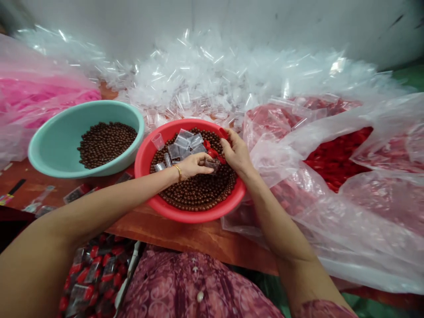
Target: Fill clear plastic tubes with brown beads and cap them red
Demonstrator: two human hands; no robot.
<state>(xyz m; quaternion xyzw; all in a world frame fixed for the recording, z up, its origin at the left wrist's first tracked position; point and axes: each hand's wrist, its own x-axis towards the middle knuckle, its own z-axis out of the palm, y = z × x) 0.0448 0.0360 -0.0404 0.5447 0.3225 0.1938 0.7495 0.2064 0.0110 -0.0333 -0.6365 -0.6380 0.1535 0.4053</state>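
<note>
A red basin (190, 215) holds many small round brown balls (195, 194) and a heap of clear plastic cups (185, 142). Over the balls, my left hand (195, 166) is closed around a clear plastic cup (212, 165) with brown balls in it. My right hand (236, 152), at the basin's right side, pinches a red plastic cap (224, 133) between thumb and fingers. More red caps (212, 153) lie in the basin between the two hands.
Left of the red basin stands a teal basin (53, 145) with more brown balls. Loose clear cups (212, 79) pile up behind. Plastic bags of red caps (338, 154) lie at right, a pink bag (43, 97) at left. Below the table, a box holds red-capped cups (96, 269).
</note>
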